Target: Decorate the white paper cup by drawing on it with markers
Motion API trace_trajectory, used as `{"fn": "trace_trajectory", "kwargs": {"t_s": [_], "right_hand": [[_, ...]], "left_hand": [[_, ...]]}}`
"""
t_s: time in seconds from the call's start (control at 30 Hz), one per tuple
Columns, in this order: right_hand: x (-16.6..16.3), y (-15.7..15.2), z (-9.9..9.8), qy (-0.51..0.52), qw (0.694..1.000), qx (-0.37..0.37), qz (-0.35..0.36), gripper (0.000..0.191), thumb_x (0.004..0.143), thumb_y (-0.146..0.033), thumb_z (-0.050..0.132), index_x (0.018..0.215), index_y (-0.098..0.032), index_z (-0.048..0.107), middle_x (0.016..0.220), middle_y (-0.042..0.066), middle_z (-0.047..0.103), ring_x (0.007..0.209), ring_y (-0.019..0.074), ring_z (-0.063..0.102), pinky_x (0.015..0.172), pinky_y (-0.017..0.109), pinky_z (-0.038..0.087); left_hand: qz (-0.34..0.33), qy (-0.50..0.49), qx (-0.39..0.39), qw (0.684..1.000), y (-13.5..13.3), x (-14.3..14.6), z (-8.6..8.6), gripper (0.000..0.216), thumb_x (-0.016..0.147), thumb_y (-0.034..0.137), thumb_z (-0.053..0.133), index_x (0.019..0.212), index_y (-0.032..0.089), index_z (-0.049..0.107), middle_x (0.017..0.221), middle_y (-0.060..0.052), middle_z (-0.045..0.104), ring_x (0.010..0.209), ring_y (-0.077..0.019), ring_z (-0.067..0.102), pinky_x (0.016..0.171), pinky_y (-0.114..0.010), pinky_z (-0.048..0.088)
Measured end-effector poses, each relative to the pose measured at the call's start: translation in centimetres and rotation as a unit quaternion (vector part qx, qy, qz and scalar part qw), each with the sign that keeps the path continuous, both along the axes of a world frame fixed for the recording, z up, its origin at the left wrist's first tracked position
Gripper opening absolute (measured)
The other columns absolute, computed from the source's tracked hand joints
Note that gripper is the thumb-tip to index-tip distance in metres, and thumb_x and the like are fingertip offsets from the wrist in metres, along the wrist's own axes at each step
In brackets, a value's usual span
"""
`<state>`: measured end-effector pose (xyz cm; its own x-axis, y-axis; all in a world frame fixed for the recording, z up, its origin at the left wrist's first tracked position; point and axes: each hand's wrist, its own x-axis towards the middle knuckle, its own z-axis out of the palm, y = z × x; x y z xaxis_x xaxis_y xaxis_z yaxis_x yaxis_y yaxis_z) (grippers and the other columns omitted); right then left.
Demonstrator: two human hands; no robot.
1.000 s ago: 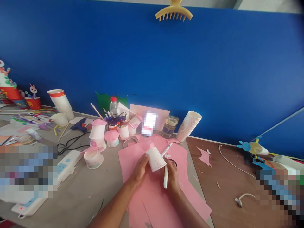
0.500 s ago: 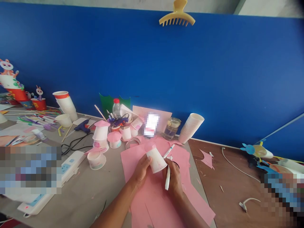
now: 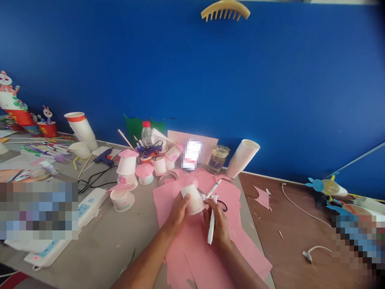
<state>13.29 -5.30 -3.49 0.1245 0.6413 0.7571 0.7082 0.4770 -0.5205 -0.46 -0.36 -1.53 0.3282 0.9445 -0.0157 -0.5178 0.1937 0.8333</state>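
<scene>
A white paper cup (image 3: pixel 192 200), tilted with its wide rim toward the lower right, is gripped by my left hand (image 3: pixel 179 210) over the pink paper (image 3: pixel 186 245). My right hand (image 3: pixel 219 224) holds a white marker pen (image 3: pixel 211 226); its fingertips are close to the cup's right side, and I cannot tell whether they touch it. Another white marker (image 3: pixel 214 187) lies on the pink paper beyond the hands. Scissors with a dark handle (image 3: pixel 223 206) lie partly hidden behind my right hand. A roll of tape (image 3: pixel 168 178) rests at the paper's upper left edge.
Behind the paper stand a lit phone (image 3: pixel 191 154), a glass jar (image 3: pixel 217 159) and a stack of paper cups (image 3: pixel 243 158). Pink-topped cups (image 3: pixel 127 162), a glue gun (image 3: pixel 105 156) and a power strip (image 3: pixel 72 224) occupy the left. Pink scraps (image 3: pixel 262 197) and a white cable (image 3: pixel 319 249) lie right.
The cup has shifted slightly left and turned more upright in my left hand. My right hand still holds the marker, and more of the scissors' handle shows beside it. The view has tilted slightly down.
</scene>
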Motion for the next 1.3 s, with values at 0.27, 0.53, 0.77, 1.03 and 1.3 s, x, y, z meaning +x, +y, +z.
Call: {"fn": "trace_trajectory", "kwargs": {"t_s": [0.27,0.53,0.77,1.03,1.3], "right_hand": [[0.0,0.1,0.6,-0.041,0.999,0.013,-0.006,0.021,0.092,-0.015,0.051,0.109,-0.023,0.060,0.087,0.005,0.068,0.074,0.0194,0.063,0.064,0.031,0.049],[0.0,0.0,0.8,-0.050,0.999,0.012,0.001,0.021,0.091,-0.012,0.051,0.108,-0.021,0.060,0.083,0.005,0.066,0.072,0.0185,0.062,0.063,0.029,0.048],[-0.2,-0.1,0.6,-0.030,1.000,0.004,-0.002,0.021,0.090,-0.012,0.052,0.108,-0.022,0.059,0.083,0.004,0.065,0.069,0.0175,0.058,0.061,0.028,0.045],[-0.1,-0.1,0.4,-0.033,0.999,-0.018,0.021,0.017,0.092,-0.014,0.050,0.103,-0.023,0.059,0.083,0.004,0.066,0.072,0.0196,0.058,0.064,0.031,0.044],[-0.1,0.0,-0.1,-0.026,0.999,-0.019,0.016,0.020,0.090,-0.014,0.051,0.106,-0.023,0.060,0.088,0.005,0.068,0.075,0.0196,0.060,0.066,0.030,0.046]], "left_hand": [[-0.080,-0.073,-0.078,0.991,-0.5,0.6,0.3,0.066,0.086,0.069,0.047,0.112,0.011,0.067,0.100,-0.014,0.072,0.103,-0.0306,0.063,0.094,-0.040,0.043],[-0.060,-0.069,-0.017,0.996,-0.5,0.2,0.7,0.052,0.083,0.050,0.067,0.119,0.013,0.063,0.100,-0.012,0.072,0.098,-0.0280,0.065,0.093,-0.039,0.044],[-0.074,-0.033,0.020,0.996,-0.4,0.0,0.9,0.045,0.086,0.045,0.065,0.120,0.016,0.062,0.103,-0.011,0.070,0.099,-0.0263,0.063,0.089,-0.037,0.044],[-0.042,-0.055,-0.026,0.997,-0.2,0.2,-0.2,0.047,0.086,0.056,0.060,0.108,0.015,0.067,0.098,-0.010,0.071,0.098,-0.0263,0.063,0.091,-0.038,0.044],[-0.035,-0.080,-0.118,0.989,-0.2,0.4,0.2,0.048,0.084,0.060,0.060,0.095,0.014,0.069,0.091,-0.009,0.074,0.100,-0.0277,0.064,0.094,-0.037,0.043]]}}
